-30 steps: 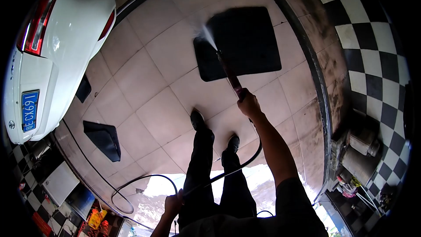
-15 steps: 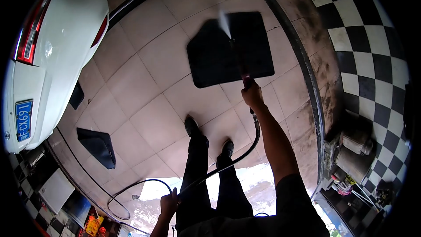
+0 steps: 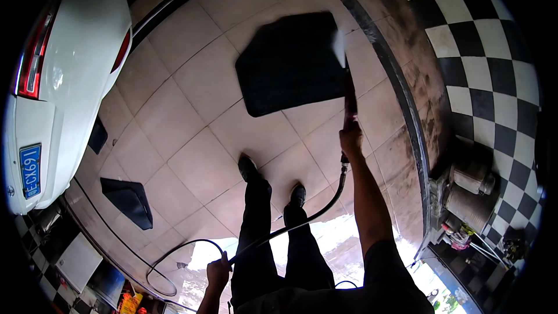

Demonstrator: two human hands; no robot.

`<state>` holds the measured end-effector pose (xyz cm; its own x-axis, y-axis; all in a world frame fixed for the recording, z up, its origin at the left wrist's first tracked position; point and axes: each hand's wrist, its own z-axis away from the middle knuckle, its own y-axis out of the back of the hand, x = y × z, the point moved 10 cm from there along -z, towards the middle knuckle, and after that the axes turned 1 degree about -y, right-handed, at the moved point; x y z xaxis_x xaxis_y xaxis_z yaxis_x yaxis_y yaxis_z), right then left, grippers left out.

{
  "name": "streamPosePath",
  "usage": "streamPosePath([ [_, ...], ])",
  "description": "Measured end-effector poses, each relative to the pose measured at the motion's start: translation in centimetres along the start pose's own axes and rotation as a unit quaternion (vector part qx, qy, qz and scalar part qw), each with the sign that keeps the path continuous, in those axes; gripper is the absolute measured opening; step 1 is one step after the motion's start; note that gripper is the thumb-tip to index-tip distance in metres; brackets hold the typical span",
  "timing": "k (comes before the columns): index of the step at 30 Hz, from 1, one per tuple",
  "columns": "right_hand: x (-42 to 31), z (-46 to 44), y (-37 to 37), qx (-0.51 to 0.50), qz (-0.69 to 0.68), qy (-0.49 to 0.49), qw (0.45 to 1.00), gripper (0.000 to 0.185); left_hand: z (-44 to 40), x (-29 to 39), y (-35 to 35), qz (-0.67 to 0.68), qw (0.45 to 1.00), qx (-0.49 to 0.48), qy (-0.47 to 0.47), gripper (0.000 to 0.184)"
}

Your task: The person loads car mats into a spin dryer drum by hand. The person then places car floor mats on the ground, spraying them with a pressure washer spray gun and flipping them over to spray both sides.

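Note:
A dark mat lies flat on the tiled floor ahead of my feet. My right hand is wrapped round the handle of a spray gun, whose nozzle points away from me at the mat's right edge. White spray fans out over that edge. From the gun's rear a black hose curves down across my legs to my left hand, whose fingers are closed on it near my left thigh.
A white car stands at the left. Nearby on the floor are a folded dark mat and another dark piece. Hose loops lie at lower left. Machinery sits at the right by a checkered wall.
My right hand and the spray gun have swung to the right, and the spray has moved from the mat's left part to its right edge. My left hand still holds the hose.

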<state>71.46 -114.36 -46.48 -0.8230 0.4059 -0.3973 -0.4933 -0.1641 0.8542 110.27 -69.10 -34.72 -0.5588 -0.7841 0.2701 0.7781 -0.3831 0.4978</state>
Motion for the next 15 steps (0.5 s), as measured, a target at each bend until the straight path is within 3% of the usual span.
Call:
streamPosePath([
  [3,-0.9,3.0,-1.7,-0.055,-0.011,0.024,0.998,0.030,0.8,-1.2,-0.9,0.014,0.998,-0.045,0.040,0.060],
  [5,-1.7,4.8,-2.2,-0.106,-0.013,0.037,0.994,0.030,1.6,0.1,-1.0,-0.045,0.998,-0.028,-0.039,0.059],
  [9,2.3,4.1,-0.7,-0.027,-0.040,0.047,0.998,0.033,2.7,0.2,-2.5,-0.057,0.995,-0.076,-0.029,0.054],
  [11,5.7,3.0,0.7,-0.008,-0.065,0.022,0.998,0.033,3.3,-0.6,-2.7,-0.025,0.990,-0.124,0.061,0.053],
  [13,7.0,3.0,2.8,0.020,-0.094,-0.021,0.995,0.027,4.0,-1.1,-2.9,-0.023,0.988,-0.131,0.073,0.054],
  [15,9.5,2.7,1.3,-0.064,-0.078,-0.111,0.989,0.021,4.9,-1.7,-2.9,-0.021,0.987,-0.138,0.085,0.056],
])
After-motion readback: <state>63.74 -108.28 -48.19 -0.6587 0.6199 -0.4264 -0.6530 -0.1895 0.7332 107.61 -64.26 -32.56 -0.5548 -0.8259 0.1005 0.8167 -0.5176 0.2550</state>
